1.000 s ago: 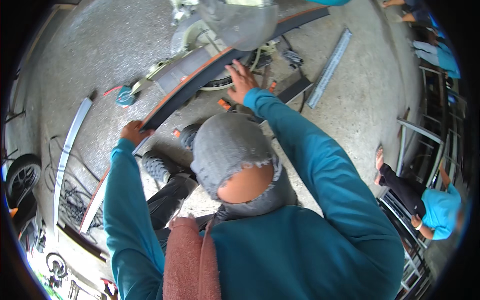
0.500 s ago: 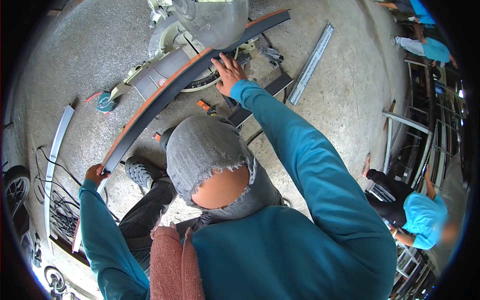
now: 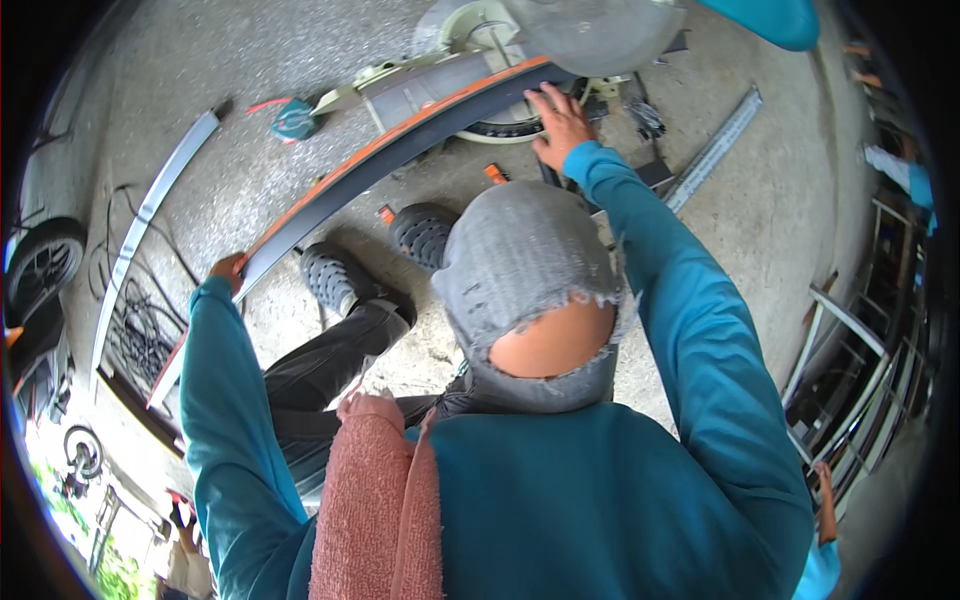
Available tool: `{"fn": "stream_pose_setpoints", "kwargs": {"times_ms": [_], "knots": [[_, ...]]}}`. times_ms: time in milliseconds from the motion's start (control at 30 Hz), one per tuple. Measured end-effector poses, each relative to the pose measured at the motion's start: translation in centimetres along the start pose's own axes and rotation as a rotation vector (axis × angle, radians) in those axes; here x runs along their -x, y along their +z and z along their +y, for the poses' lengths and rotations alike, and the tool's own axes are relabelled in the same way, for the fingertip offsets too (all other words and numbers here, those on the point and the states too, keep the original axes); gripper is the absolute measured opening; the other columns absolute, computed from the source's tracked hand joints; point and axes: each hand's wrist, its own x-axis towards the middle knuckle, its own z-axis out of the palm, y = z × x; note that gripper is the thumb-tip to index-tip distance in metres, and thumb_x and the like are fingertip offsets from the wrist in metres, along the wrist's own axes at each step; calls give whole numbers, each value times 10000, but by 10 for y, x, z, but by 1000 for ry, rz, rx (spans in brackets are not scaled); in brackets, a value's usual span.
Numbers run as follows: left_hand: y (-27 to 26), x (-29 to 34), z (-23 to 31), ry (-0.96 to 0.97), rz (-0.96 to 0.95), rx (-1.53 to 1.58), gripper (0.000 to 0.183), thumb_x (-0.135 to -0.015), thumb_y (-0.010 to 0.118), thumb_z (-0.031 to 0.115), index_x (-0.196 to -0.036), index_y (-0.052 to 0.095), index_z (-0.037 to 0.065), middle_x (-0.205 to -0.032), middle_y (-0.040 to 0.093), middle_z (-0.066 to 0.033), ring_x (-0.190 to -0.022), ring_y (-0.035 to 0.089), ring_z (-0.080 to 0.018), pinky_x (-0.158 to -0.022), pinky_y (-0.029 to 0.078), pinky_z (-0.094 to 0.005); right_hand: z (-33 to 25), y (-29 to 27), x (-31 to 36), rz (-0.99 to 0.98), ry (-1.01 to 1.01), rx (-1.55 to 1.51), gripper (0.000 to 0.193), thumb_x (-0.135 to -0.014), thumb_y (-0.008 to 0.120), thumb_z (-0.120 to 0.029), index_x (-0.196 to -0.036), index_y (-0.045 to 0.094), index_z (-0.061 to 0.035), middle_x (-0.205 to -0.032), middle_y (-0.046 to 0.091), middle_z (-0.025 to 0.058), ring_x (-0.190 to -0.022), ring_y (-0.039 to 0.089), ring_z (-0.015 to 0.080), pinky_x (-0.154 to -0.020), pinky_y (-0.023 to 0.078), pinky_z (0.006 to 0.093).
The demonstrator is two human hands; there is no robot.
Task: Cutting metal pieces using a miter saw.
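A long dark grey metal profile (image 3: 375,165) with an orange edge lies slantwise across the bed of a miter saw (image 3: 410,97). Its near left end is in my left hand (image 3: 230,268), fingers closed around it. Close to the saw's clear blade guard (image 3: 600,35), my right hand (image 3: 562,125) rests on the profile with fingers spread and thumb apart. The guard hides part of the profile's far end. Both my arms are stretched out, and my bent knee (image 3: 535,260) is between them.
A light metal strip (image 3: 150,235) and tangled black cable (image 3: 140,330) lie at left. A teal object with a red strip (image 3: 293,120) is beside the saw. A printed metal strip (image 3: 715,150) is at right, near metal frames (image 3: 850,325). Teal cloth (image 3: 775,18) shows at top right.
My view has swung, so the saw and profile appear farther right and higher. Both hands stay at about the same places on the profile. Teal cloth has entered at top right.
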Motion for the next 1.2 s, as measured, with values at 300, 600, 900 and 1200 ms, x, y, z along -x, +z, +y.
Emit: {"fn": "stream_pose_setpoints", "kwargs": {"times_ms": [300,600,900,1200], "knots": [[-3,-1,14,-170,24,116,596,-760,401,-104,-1280,544,148,-1225,592,-128,-1155,541,-243,-975,396,-288,-1,-1,3,0,11,29,728,-736,643,-169,-1392,327,-179,-1453,266,135,-1242,345,391,-1054,319,457],[5,-22,0,-125,38,219,498,-771,452,-40,-1187,629,168,-1119,652,-109,-1047,602,-211,-911,439,-281,-2,-7,1,38,-6,-17,707,-763,637,-147,-1396,330,-213,-1458,261,111,-1254,331,415,-1049,327,483],[0,-16,8,-153,44,121,486,-777,451,-9,-1171,643,202,-1103,661,-94,-1037,605,-225,-921,441,-289,-1,-5,0,82,-68,-61,695,-744,630,-152,-1381,357,-200,-1439,298,127,-1230,371,399,-1045,322,460],[21,-34,-14,14,134,106,324,-829,527,53,-1129,644,90,-1085,661,-124,-1049,605,-259,-926,452,-324,-2,1,2,30,7,-157,693,-724,647,-149,-1361,377,-197,-1436,305,135,-1240,394,377,-1010,375,433]]}}
